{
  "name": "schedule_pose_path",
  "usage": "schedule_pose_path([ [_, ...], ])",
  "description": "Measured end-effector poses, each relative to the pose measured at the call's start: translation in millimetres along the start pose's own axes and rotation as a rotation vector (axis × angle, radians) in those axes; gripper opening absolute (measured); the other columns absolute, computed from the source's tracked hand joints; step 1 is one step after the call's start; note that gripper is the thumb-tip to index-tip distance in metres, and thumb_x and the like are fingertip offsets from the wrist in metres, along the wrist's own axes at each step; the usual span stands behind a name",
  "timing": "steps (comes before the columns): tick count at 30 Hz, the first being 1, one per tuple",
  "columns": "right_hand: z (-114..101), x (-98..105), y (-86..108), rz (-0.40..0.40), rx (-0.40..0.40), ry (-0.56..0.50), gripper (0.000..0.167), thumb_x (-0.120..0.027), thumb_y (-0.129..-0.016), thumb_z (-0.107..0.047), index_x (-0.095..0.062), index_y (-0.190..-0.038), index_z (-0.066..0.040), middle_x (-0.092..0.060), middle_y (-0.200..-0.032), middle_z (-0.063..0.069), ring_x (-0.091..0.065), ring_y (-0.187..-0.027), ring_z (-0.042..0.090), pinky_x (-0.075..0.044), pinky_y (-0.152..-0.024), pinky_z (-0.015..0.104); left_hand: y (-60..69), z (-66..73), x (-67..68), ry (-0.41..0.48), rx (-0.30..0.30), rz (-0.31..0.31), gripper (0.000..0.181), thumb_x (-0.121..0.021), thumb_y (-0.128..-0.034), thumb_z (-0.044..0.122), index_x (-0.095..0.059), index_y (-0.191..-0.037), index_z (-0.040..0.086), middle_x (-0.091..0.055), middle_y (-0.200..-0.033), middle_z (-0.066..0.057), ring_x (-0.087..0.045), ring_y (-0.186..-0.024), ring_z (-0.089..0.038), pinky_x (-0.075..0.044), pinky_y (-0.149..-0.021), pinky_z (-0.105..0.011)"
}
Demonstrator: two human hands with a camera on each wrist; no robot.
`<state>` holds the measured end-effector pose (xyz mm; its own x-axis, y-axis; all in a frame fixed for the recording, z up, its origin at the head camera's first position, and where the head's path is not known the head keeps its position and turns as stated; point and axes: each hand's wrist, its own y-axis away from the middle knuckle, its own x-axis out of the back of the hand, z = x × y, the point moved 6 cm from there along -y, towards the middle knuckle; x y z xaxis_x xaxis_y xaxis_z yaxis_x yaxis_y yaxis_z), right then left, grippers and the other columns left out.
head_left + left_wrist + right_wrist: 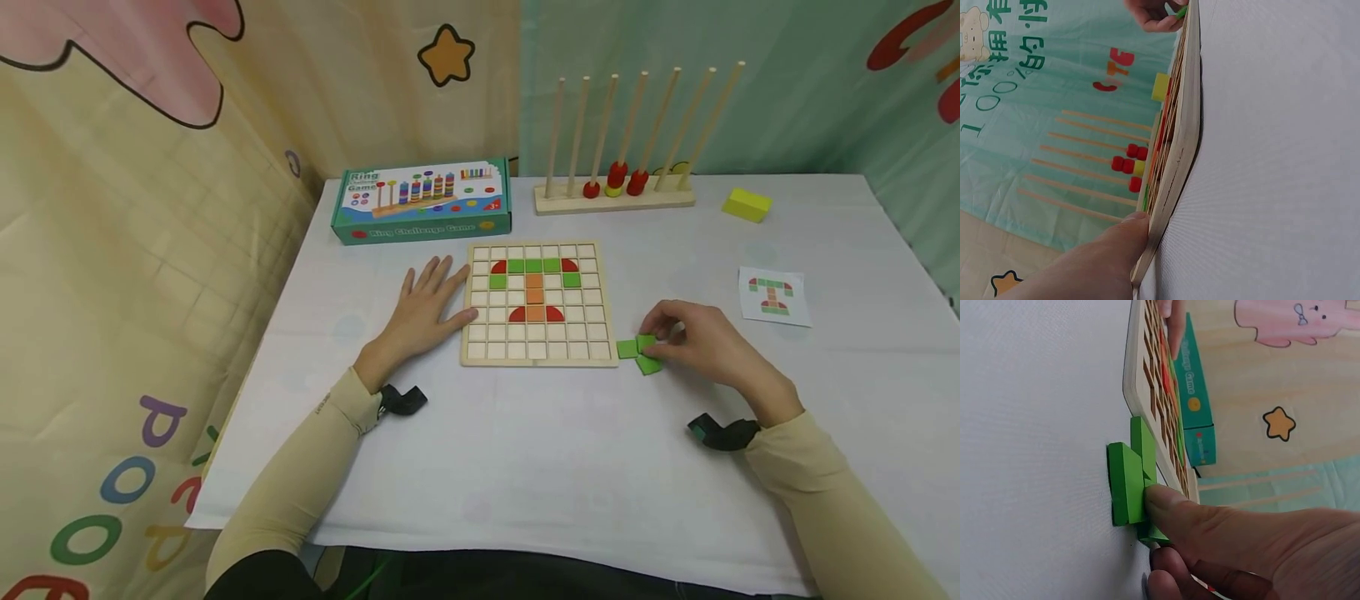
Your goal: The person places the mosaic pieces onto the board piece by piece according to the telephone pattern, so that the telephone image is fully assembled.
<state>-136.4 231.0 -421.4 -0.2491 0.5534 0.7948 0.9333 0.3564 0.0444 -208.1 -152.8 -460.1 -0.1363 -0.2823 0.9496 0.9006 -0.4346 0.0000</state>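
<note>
A wooden grid board lies flat on the table, with green and orange squares and red rounded-corner tiles in some cells. Its left edge is touched by my left hand, fingers spread and palm down; the left wrist view shows the thumb against the frame. Just right of the board, my right hand pinches a green square tile between thumb and curled fingers. Two more green tiles lie against it on the cloth. The right fingertips are partly hidden behind the thumb in the right wrist view.
Behind the board stand a green game box and a wooden peg rack with several red and yellow beads. To the right are a yellow block and a pattern card. Printed curtains border the table's back and sides.
</note>
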Motion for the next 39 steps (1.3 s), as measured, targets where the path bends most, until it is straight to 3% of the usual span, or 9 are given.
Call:
schedule_pose_path([
  [6,-2.9,7.6,-1.4,0.070,0.010,-0.050,0.016,-0.086,-0.088,-0.008,-0.073,-0.096,-0.013,-0.073,-0.094,0.001,-0.064,-0.090,0.016,-0.055,-0.076,0.018,0.5,-0.3,-0.3,0.002,0.004,-0.005,0.083,-0.051,-0.1031,0.064,-0.023,-0.170,0.024,-0.011,-0.178,-0.011,-0.001,-0.166,-0.033,0.004,-0.130,-0.063],
  [10,-16.0,6.9,-11.0,0.079,0.016,-0.090,0.010,-0.082,-0.093,-0.011,-0.074,-0.098,-0.012,-0.074,-0.097,0.003,-0.066,-0.092,0.017,-0.055,-0.076,0.016,0.8,-2.6,-1.0,0.000,0.007,-0.004,0.083,-0.050,-0.1032,0.065,-0.023,-0.170,0.024,-0.011,-0.178,-0.011,-0.001,-0.166,-0.033,0.004,-0.130,-0.063],
  [18,-61.2,-18.8,-44.0,0.118,0.039,-0.114,0.006,-0.078,-0.095,-0.008,-0.074,-0.099,-0.006,-0.075,-0.095,0.010,-0.068,-0.088,0.024,-0.057,-0.082,0.037,1.7,-4.0,-3.2,0.004,0.008,-0.003,0.082,-0.050,-0.1033,0.064,-0.023,-0.170,0.024,-0.011,-0.178,-0.011,-0.001,-0.166,-0.033,0.005,-0.130,-0.063],
  [24,-87.9,-45.0,-64.6,0.082,0.089,-0.158,0.005,-0.078,-0.093,-0.004,-0.075,-0.096,-0.005,-0.076,-0.093,0.008,-0.068,-0.086,0.022,-0.057,-0.079,0.038,1.5,-1.4,-1.7,-0.004,0.003,-0.003,0.082,-0.051,-0.1037,0.063,-0.022,-0.170,0.024,-0.010,-0.178,-0.011,0.000,-0.166,-0.033,0.005,-0.130,-0.063],
  [30,-96.8,-59.9,-72.8,0.068,0.107,-0.170,0.005,-0.077,-0.094,-0.003,-0.073,-0.094,-0.006,-0.073,-0.089,0.007,-0.067,-0.084,0.021,-0.057,-0.078,0.037,0.1,1.9,1.1,-0.004,-0.001,-0.009,0.083,-0.052,-0.1033,0.063,-0.023,-0.170,0.023,-0.011,-0.178,-0.011,-0.001,-0.166,-0.033,0.004,-0.130,-0.062],
  [39,-100.5,-66.5,-70.4,0.053,0.130,-0.113,0.008,-0.080,-0.090,-0.002,-0.076,-0.096,-0.005,-0.073,-0.090,0.006,-0.065,-0.084,0.021,-0.057,-0.078,0.037,0.4,0.7,1.1,-0.010,0.005,-0.016,0.083,-0.052,-0.1034,0.064,-0.022,-0.170,0.023,-0.011,-0.178,-0.011,-0.001,-0.166,-0.033,0.005,-0.130,-0.062],
])
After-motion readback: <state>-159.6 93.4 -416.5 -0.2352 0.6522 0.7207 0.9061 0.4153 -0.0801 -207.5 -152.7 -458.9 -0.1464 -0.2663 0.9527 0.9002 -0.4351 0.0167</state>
